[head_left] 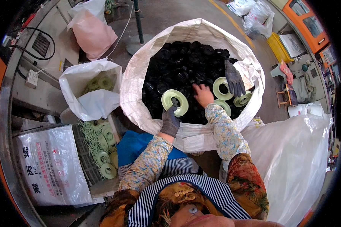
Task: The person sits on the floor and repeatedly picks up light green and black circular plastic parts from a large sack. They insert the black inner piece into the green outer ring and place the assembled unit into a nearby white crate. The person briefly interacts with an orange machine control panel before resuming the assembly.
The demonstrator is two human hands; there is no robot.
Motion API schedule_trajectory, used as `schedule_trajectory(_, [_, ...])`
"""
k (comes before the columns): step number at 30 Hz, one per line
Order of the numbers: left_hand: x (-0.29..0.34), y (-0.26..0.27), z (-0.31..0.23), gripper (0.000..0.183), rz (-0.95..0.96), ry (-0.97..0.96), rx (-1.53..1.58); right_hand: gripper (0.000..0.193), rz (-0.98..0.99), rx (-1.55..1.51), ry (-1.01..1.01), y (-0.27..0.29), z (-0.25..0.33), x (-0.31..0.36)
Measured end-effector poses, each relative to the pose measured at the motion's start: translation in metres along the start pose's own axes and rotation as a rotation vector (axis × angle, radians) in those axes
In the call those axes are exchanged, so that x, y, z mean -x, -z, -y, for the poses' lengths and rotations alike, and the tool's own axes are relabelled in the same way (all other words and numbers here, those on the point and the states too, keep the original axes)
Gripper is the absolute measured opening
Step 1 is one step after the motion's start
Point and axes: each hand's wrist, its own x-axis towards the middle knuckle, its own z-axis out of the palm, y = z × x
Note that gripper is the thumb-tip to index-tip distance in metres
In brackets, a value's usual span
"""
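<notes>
My left hand (170, 120), in a dark grey glove, grips a pale green plastic flanged ring (182, 103) by its near inner edge. My bare right hand (204, 94) reaches down over a heap of round black plastic parts (174, 62), fingers apart and fingertips among them. That heap fills a large white woven sack (136, 90) in front of me. On the heap, right of my right hand, lie more green rings (217, 90), one of them partly behind my right sleeve. A loose grey glove (235, 79) lies over the heap's right side.
At left stands a smaller white bag (74, 81) with green rings inside. Below it, green rings and thin green sprues (89, 138) lie beside a printed white sack (53, 166). A large translucent bag (291, 159) bulges at right. A dark post (138, 26) stands behind.
</notes>
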Motion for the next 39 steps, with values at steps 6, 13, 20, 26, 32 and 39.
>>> schedule_trajectory(6, [0.024, -0.018, -0.013, 0.057, -0.100, -0.142, -0.157, 0.060, 0.059, 0.034, -0.042, 0.026, 0.015, -0.001])
schedule_trajectory(13, [0.043, -0.010, -0.027, 0.046, 0.350, 0.357, 0.271, 0.054, -0.078, -0.682, 0.126, 0.116, 0.083, 0.069])
schedule_trajectory(20, [0.107, -0.002, -0.037, 0.046, 0.569, -0.386, -0.639, 0.068, -0.208, -0.603, 0.357, 0.176, 0.119, 0.121])
schedule_trajectory(26, [0.158, -0.024, -0.064, 0.048, 0.588, -0.218, -0.373, 0.065, -0.150, -0.364, 0.506, 0.203, 0.142, 0.134])
schedule_trajectory(32, [0.176, -0.023, -0.074, 0.051, 0.622, -0.273, -0.444, 0.054, -0.224, -0.384, 0.458, 0.209, 0.160, 0.150])
schedule_trajectory(39, [0.171, -0.009, -0.067, 0.050, 0.709, -0.479, -0.889, 0.025, -0.254, -1.076, -0.064, 0.185, 0.135, 0.141])
